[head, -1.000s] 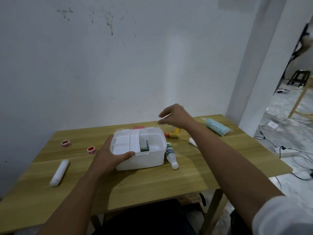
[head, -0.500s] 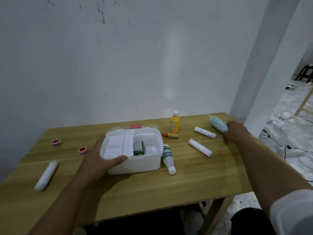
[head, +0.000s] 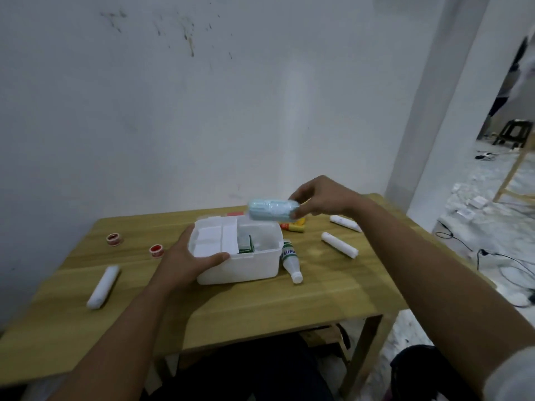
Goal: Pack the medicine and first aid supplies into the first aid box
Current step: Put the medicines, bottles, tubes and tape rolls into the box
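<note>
A white first aid box (head: 246, 267) stands open in the middle of the wooden table (head: 289, 308), with a green packet (head: 246, 246) inside. My left hand (head: 188, 260) grips the box's near left corner. My right hand (head: 321, 198) holds a pale blue wrapped pack of face masks (head: 270, 209) in the air above the box's far right corner. Around the box lie three white gauze rolls (head: 339, 245) (head: 344, 223) (head: 103, 286), a white bottle with a green label (head: 291, 260) on its side, and two red tape rolls (head: 156, 250) (head: 113, 239).
A small yellow and red tube (head: 293, 227) lies behind the box, partly hidden by the mask pack. A white wall rises just behind the table. To the right, cables (head: 492, 256) and scattered items cover the floor, with a dark stool (head: 514, 134) farther back.
My right hand took hold of the blue mask pack at the table's far right edge and carried it left, up over the box. My left hand stayed on the box.
</note>
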Available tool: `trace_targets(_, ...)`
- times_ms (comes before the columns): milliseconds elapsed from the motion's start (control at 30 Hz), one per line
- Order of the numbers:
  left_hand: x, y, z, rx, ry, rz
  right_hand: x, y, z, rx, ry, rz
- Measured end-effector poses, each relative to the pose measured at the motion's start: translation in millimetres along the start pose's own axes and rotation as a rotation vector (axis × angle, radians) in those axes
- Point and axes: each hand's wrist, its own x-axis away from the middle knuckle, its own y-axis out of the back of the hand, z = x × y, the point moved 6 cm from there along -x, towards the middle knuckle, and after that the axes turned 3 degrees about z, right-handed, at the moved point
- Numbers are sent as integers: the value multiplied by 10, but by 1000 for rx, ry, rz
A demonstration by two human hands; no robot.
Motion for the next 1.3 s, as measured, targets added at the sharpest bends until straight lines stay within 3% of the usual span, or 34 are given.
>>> trace_targets(133, 26, 13, -47, -22, -3, -8, -137, -458, 304, 343, 55, 116)
trace_targets(467, 30, 22, -20, -12, 7, 51, -241, -603, 533, 610, 40, 200)
trace_targets(800, -6, -19, 12, -24, 8, 12, -320, -1079, 400, 412, 70, 179)
trace_targets(1033, -62, -44, 75, -38, -8, 24, -355, -1232, 577, 544, 83, 204)
trace_targets(1300, -103, -28, 149, -48, 1, 28, -435, -1302, 544, 323, 16, 272)
